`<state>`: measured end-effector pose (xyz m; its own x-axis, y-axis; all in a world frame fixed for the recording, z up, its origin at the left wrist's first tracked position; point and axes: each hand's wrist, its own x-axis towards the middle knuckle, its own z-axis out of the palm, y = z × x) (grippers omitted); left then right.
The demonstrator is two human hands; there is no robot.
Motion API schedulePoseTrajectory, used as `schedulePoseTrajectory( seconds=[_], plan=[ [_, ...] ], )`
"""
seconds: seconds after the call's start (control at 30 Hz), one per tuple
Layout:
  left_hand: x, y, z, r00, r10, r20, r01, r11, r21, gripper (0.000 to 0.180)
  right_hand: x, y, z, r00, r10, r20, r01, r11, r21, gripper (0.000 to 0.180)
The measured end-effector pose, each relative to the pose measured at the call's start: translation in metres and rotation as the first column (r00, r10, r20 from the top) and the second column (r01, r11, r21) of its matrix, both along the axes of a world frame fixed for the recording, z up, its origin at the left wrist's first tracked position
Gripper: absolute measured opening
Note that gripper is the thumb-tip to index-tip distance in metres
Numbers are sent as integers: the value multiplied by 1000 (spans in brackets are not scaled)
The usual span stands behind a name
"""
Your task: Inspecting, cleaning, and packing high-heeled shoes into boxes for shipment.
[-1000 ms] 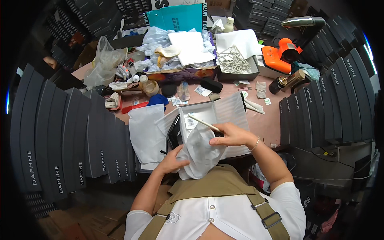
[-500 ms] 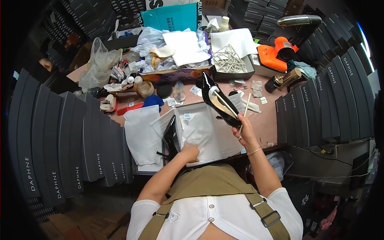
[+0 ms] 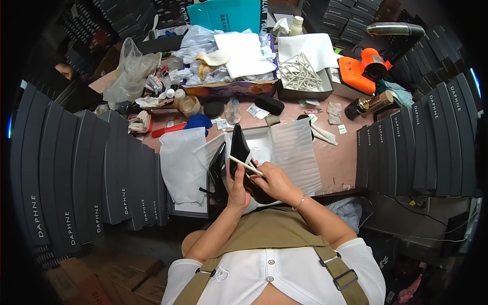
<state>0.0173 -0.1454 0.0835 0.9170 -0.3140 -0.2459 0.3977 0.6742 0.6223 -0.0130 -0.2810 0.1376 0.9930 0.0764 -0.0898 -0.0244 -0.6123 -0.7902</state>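
A glossy black high-heeled shoe point(image 3: 238, 143) stands tilted over the open shoe box, in the grip of my left hand point(image 3: 237, 190). My right hand point(image 3: 278, 184) is closed at the shoe's lower part, its fingers round one end of a thin white stick point(image 3: 245, 165). That stick slants across the shoe, its other end close to my left thumb. Beside them the matching black shoe point(image 3: 217, 170) lies on its side at the left of the box point(image 3: 263, 133). White tissue paper point(image 3: 260, 154) shows inside the box, partly hidden by the shoe and my hands.
White wrapping sheets point(image 3: 183, 160) and a translucent ribbed sheet point(image 3: 297, 157) flank the box. Behind are a box of white sticks point(image 3: 304, 73), a carton of crumpled paper point(image 3: 229, 90) and an orange tool point(image 3: 363, 71). Grey shoe boxes point(image 3: 129, 173) stand along both sides.
The shoe has come left and nearer, over the box, and turned. My left hand has left the tissue and now grips the shoe. My right hand has moved left with the stick.
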Motion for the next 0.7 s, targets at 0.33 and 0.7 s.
schedulePoseTrajectory(
  seconds=[0.33,0.7],
  plan=[
    [23,57,26,916,-111,-386,97,994,-56,85,84,-118,55,975,11,220,115,826,-553,14],
    [-20,38,36,871,-113,-478,44,987,-153,69,61,34,-8,744,580,330,-339,754,-562,19]
  ],
)
